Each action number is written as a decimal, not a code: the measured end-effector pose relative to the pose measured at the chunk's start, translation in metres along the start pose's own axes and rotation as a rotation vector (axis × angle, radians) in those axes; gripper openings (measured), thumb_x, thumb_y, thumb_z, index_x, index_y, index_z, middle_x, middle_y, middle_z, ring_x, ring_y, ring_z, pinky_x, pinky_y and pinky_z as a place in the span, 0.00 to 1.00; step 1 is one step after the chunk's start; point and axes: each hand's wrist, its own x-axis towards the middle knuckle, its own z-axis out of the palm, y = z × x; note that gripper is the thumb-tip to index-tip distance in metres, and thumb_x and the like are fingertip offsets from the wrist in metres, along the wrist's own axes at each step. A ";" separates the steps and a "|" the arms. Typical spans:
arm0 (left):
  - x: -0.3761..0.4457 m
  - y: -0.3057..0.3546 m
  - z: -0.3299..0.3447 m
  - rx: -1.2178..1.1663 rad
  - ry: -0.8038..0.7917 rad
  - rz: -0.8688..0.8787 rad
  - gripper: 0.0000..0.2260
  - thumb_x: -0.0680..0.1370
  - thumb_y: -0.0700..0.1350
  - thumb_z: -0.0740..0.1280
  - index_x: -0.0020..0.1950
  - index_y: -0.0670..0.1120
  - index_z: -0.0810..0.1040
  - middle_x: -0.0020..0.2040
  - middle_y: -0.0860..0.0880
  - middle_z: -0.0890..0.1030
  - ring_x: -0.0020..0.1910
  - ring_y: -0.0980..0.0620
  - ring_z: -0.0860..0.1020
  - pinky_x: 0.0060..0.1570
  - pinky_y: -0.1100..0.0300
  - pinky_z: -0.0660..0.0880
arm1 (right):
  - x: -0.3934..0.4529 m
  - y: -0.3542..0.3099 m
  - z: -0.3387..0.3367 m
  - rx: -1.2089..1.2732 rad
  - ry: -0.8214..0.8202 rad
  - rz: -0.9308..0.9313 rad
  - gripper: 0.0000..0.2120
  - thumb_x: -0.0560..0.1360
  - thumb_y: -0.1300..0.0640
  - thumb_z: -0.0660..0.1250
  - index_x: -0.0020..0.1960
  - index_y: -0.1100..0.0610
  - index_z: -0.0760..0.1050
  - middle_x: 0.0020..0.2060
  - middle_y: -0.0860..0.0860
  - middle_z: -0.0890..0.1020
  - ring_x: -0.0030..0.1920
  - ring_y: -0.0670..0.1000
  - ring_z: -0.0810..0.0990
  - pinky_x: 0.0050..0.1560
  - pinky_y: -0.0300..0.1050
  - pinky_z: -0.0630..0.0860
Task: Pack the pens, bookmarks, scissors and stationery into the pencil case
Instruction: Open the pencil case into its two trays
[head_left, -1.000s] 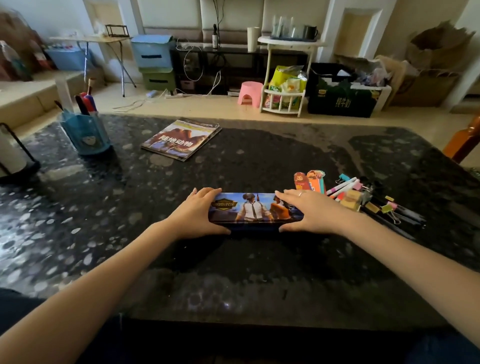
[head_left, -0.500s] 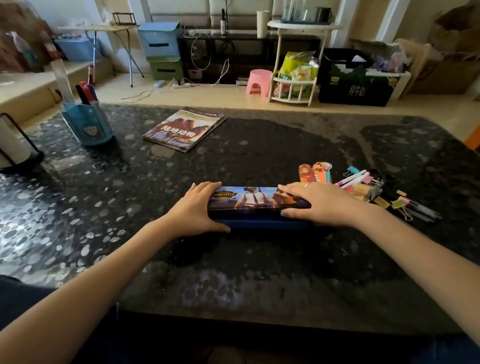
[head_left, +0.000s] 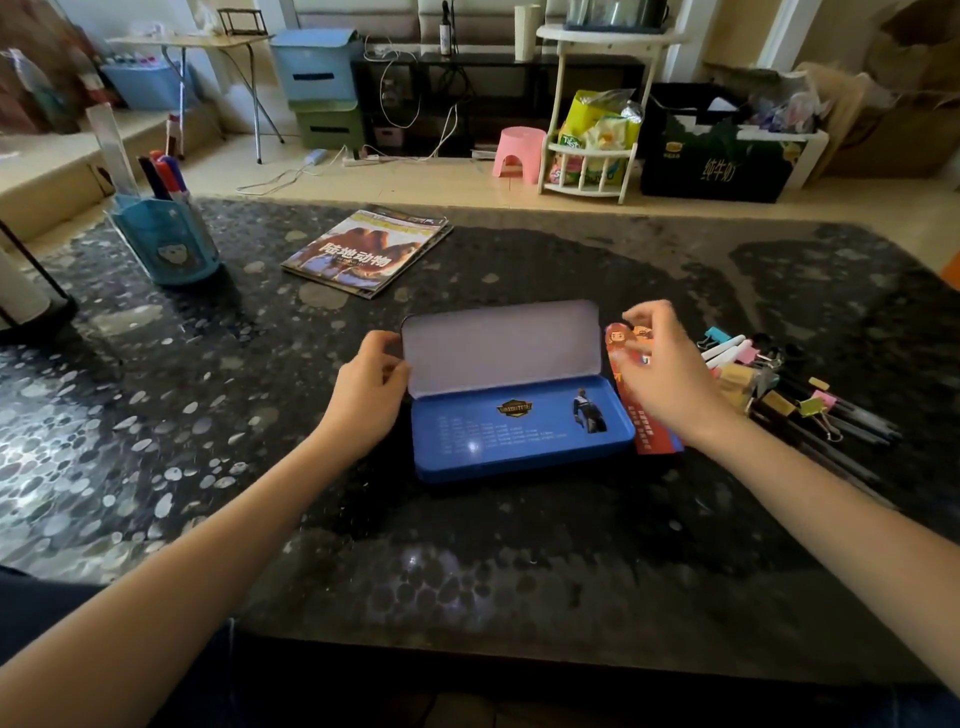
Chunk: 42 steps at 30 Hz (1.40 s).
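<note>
Pencil case: a blue tin lying open near the middle of the dark speckled table; its tray is seen to be empty and its lid is stood up at the back.
Left hand: placed at the left end of the case, fingers curled at the lid's edge; whether the lid is actually gripped cannot be told.
Right hand: held loosely spread over the bookmarks just beside the case's right end; nothing is seen to be held.
Step in hand: the case is open; packing is judged not yet begun.
Next move: a bookmark would probably need pinching at its top and laying lengthwise in the tray.
Remaining stationery: pens and binder clips are heaped further right; scissors cannot be made out.
Writing: a gold badge is printed inside the tray, its text too small to read; "陆地动物" is read on the magazine behind.
</note>
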 end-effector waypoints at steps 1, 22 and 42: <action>0.001 -0.002 0.001 -0.011 0.016 -0.013 0.15 0.79 0.41 0.62 0.65 0.45 0.68 0.50 0.49 0.78 0.47 0.53 0.76 0.37 0.69 0.68 | -0.004 -0.001 -0.001 -0.073 0.005 -0.063 0.12 0.77 0.61 0.66 0.58 0.54 0.70 0.60 0.53 0.74 0.57 0.48 0.75 0.52 0.38 0.68; -0.038 0.006 -0.031 0.543 -0.478 0.246 0.45 0.66 0.64 0.70 0.76 0.57 0.48 0.73 0.54 0.62 0.71 0.54 0.63 0.69 0.55 0.63 | -0.067 -0.024 0.005 -0.419 -0.396 -0.446 0.07 0.79 0.53 0.60 0.54 0.53 0.74 0.51 0.48 0.78 0.53 0.48 0.74 0.52 0.43 0.73; -0.011 -0.015 -0.014 0.323 -0.322 0.204 0.37 0.63 0.54 0.75 0.67 0.50 0.61 0.62 0.51 0.69 0.64 0.50 0.60 0.64 0.52 0.65 | -0.057 -0.047 -0.026 -0.107 -0.450 -0.214 0.09 0.73 0.58 0.70 0.37 0.47 0.75 0.39 0.42 0.78 0.43 0.42 0.76 0.44 0.36 0.72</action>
